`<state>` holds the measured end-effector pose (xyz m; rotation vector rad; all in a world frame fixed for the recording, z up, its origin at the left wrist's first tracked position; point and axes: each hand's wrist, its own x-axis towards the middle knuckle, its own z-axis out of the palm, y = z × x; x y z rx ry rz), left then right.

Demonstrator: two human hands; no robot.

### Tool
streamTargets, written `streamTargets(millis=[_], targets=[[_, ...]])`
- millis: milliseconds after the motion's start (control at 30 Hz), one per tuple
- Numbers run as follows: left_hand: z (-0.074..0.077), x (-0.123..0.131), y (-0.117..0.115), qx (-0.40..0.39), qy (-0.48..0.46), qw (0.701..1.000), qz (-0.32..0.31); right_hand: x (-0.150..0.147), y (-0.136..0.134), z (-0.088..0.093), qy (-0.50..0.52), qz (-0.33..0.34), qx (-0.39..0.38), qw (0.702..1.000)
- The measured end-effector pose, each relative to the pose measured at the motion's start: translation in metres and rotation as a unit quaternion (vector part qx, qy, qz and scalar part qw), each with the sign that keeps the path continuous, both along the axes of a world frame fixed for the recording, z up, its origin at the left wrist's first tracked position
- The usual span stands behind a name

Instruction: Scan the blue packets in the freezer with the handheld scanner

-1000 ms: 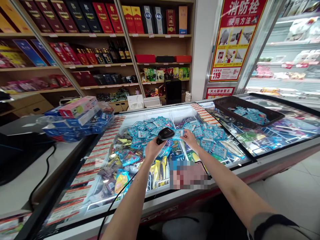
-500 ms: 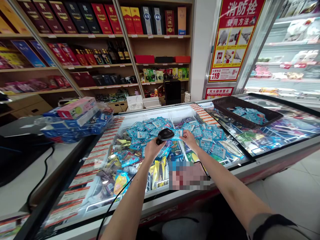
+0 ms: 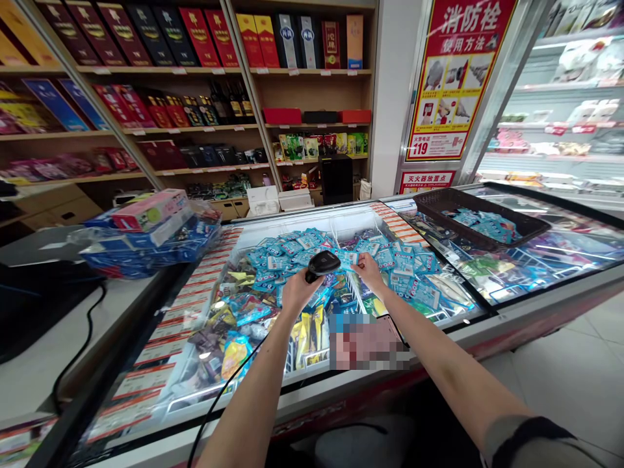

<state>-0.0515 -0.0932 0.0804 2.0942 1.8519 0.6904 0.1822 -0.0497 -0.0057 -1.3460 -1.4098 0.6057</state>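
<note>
My left hand (image 3: 298, 290) is closed round the handle of a black barcode scanner (image 3: 324, 262), whose cable trails down my forearm. The scanner's head points right, toward a small blue packet (image 3: 348, 259). My right hand (image 3: 369, 272) pinches that packet by its right end, just beside the scanner. Many similar blue packets (image 3: 403, 257) lie spread on the glass top of the chest freezer (image 3: 227, 260), left and right of my hands. A phone-like flat thing (image 3: 368, 341), blurred out, lies on the glass below my right forearm.
A dark brown tray (image 3: 529, 227) with more blue packets stands on the freezer to the right. At the left, plastic-wrapped boxes (image 3: 151, 227) are stacked at the freezer's edge beside a counter (image 3: 73, 344). Shelves (image 3: 307, 70) of boxed goods line the back wall.
Almost nothing differs. The blue packet and my right hand have shifted very slightly, while the scanner stays in my left hand at the same spot.
</note>
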Motion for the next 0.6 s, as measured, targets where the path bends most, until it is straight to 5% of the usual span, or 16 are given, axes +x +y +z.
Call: streamTargets(millis=[600], targets=[[-0.0022, -0.0014, 0.0012, -0.003, 0.016, 1.000, -0.009, -0.0008, 0.0014, -0.0030, -0.004, -0.008, -0.001, 1.000]])
